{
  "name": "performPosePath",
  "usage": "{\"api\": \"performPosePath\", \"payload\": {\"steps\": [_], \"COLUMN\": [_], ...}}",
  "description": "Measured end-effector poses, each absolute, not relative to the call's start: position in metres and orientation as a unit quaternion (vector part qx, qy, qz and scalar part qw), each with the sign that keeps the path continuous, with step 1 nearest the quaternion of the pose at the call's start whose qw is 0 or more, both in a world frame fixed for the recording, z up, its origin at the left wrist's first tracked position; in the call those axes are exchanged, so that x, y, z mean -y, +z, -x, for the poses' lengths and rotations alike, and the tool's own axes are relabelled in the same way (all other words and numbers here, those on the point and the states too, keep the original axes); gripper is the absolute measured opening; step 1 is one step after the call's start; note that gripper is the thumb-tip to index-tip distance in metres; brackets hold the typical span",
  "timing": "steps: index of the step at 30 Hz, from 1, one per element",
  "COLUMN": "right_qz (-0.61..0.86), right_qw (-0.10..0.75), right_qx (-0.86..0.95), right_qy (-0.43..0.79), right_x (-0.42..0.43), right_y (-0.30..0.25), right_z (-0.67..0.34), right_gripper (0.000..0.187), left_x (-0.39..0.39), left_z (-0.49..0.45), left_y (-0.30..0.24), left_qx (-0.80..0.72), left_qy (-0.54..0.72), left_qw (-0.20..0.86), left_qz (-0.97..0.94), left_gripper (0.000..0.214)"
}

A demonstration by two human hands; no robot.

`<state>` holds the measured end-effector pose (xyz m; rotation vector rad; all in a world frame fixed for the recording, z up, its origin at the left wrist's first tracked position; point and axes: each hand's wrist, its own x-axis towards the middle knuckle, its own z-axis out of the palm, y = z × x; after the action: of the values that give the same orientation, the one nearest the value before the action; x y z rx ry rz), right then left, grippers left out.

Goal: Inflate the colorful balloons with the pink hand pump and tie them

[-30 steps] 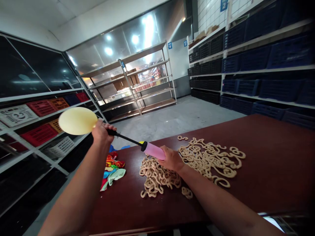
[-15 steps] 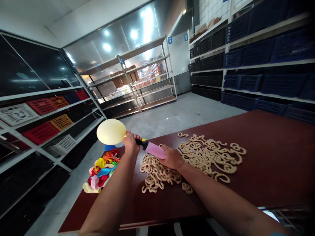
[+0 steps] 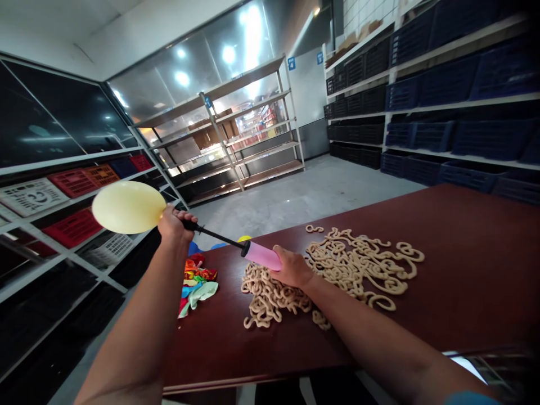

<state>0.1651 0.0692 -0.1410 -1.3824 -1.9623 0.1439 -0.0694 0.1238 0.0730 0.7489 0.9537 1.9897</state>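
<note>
My left hand is closed around the black handle end of a hand pump, out past the table's left edge. A pale yellow inflated balloon sits on that end, left of my fist. The pump's thin black rod is drawn out to the pink barrel. My right hand grips the barrel just above the dark red table. Beige curly strips lie in heaps under and to the right of that hand.
A pile of coloured flat balloons lies at the table's left corner. Shelving with red and orange crates runs along the left, blue crates on racks at the right. Bare metal racks stand across the concrete floor.
My left hand has pulled away to the left with the balloon, drawing the pump rod out again after it was pushed in half a second ago. The right hand stays put.
</note>
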Motion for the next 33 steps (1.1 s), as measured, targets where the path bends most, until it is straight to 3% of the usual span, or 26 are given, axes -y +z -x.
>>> {"api": "performPosePath", "payload": {"steps": [7,11,15,24,33], "right_qz": [0.542,0.547,0.535,0.521,0.525], "right_qw": [0.356,0.347,0.347,0.384,0.386], "right_qx": [0.759,0.759,0.767,0.76,0.758], "right_qy": [0.058,0.061,0.067,0.056,0.036], "right_x": [-0.068,-0.065,-0.065,-0.069,-0.071], "right_y": [-0.146,-0.144,-0.14,-0.141,-0.155], "right_z": [-0.168,-0.168,-0.169,-0.167,-0.166], "right_gripper": [0.052,0.051,0.052,0.041,0.051], "left_x": [-0.12,-0.114,-0.113,-0.115,-0.119], "left_z": [0.012,-0.013,0.001,0.072,0.018], "left_y": [0.005,-0.023,-0.013,0.073,-0.002], "left_qx": [-0.388,-0.392,-0.4,-0.379,-0.388], "left_qy": [0.746,0.741,0.742,0.781,0.751], "left_qw": [0.474,0.486,0.477,0.396,0.47], "left_qz": [-0.26,-0.246,-0.25,-0.299,-0.254], "left_gripper": [0.035,0.037,0.035,0.032,0.035]}}
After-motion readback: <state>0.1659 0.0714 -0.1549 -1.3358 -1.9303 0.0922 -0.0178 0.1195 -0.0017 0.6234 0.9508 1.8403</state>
